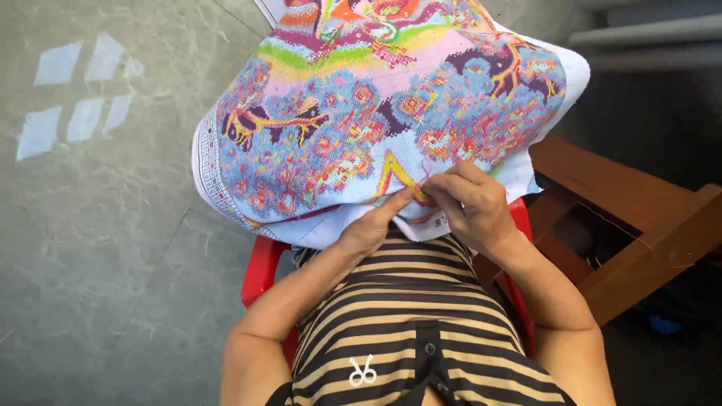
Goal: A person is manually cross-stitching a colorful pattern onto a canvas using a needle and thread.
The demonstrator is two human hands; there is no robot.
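Note:
A large cross-stitch cloth [353,113] in many colours lies draped over my lap, its white border hanging at the near edge. My left hand [374,222] pinches the cloth's near edge, thumb on top. Just to its right, my right hand [468,201] has its fingers pinched on a thin pink thread [426,171] that loops up from the stitching. A needle cannot be made out.
I sit on a red plastic chair [259,272]. A brown wooden stool [624,218] stands close at my right. Grey stone floor [98,248] spreads to the left, with patches of light on it. Small white scissors [362,371] hang on my striped shirt.

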